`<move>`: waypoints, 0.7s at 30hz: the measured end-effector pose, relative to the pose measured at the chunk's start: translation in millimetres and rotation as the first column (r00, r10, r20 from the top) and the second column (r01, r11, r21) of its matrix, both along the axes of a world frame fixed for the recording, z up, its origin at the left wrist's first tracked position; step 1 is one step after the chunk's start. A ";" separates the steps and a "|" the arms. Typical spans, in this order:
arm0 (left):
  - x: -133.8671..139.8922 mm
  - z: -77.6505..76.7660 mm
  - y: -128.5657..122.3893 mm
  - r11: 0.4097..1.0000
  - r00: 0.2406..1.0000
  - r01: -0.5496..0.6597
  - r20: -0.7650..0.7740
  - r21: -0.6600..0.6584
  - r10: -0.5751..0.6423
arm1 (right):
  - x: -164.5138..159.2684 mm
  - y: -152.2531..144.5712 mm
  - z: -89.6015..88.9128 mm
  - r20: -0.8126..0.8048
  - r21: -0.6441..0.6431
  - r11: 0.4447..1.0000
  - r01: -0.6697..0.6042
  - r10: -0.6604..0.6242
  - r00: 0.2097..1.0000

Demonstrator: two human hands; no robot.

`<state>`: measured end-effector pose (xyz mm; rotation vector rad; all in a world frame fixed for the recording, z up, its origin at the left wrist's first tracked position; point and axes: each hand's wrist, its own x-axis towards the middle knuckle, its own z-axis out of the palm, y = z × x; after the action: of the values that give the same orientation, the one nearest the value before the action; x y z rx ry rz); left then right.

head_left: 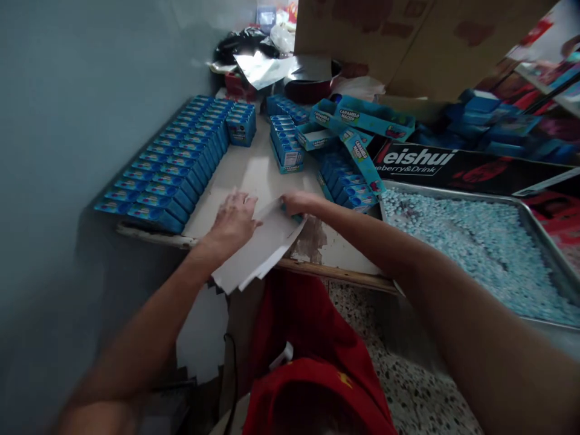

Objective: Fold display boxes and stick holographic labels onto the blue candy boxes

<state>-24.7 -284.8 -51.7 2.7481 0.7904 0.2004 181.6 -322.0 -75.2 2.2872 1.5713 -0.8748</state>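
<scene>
Several thin white card sheets (267, 241) lie stacked at the table's front edge, their near corners hanging over it. My left hand (235, 220) rests on their left side with its fingers apart, slightly blurred. At the far right corner my right hand (296, 203) is closed on the edge of the sheets, and a bit of teal shows under it. Beyond my hands stands a short row of blue boxes (285, 142). To the left, long rows of upright blue boxes (172, 163) run along the wall.
Open blue trays printed "Caramelo Macizo" (362, 115) lie piled at the back right over more blue boxes (344, 178). A metal tray (525, 202) of small pale-blue pieces sits at right. Behind it is a black printed carton (471, 166). A large cardboard panel (408, 48) stands behind.
</scene>
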 end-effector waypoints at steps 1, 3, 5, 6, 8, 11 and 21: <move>-14.0 8.1 -15.9 0.995 0.999 0.041 -0.024 0.089 -0.039 | 6.4 -8.7 0.7 -0.023 -0.043 0.997 0.056 -0.057 0.998; -39.3 10.9 -50.5 0.981 0.993 0.095 -0.078 0.171 -0.083 | 15.2 -28.1 -2.3 -0.069 -0.094 0.984 0.153 -0.159 0.985; -55.2 -3.9 -76.8 0.968 0.994 0.081 -0.097 0.236 -0.059 | 18.9 -45.3 -9.6 -0.125 -0.119 0.969 0.215 -0.229 0.965; -58.7 -15.3 -83.6 0.964 0.995 0.051 -0.098 0.263 -0.026 | 19.8 -51.9 -13.8 -0.148 -0.120 0.965 0.234 -0.250 0.957; -58.2 -38.4 -83.4 0.957 0.995 -0.017 -0.086 0.291 0.044 | 22.1 -60.8 -21.8 -0.206 -0.095 0.957 0.273 -0.288 0.935; -47.1 -57.2 -62.5 0.962 0.998 -0.042 -0.040 0.270 0.055 | 28.4 -68.8 -29.8 -0.318 -0.039 0.950 0.311 -0.307 0.897; -0.5 -48.5 -10.4 0.974 0.940 -0.178 -0.318 -0.140 0.126 | -26.6 -142.9 -34.4 0.215 0.795 0.591 -0.139 -0.060 0.975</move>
<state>-25.2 -295.2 -100.1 2.5910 1.0493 -0.2625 155.0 -464.9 -109.6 2.7313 2.1959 0.2375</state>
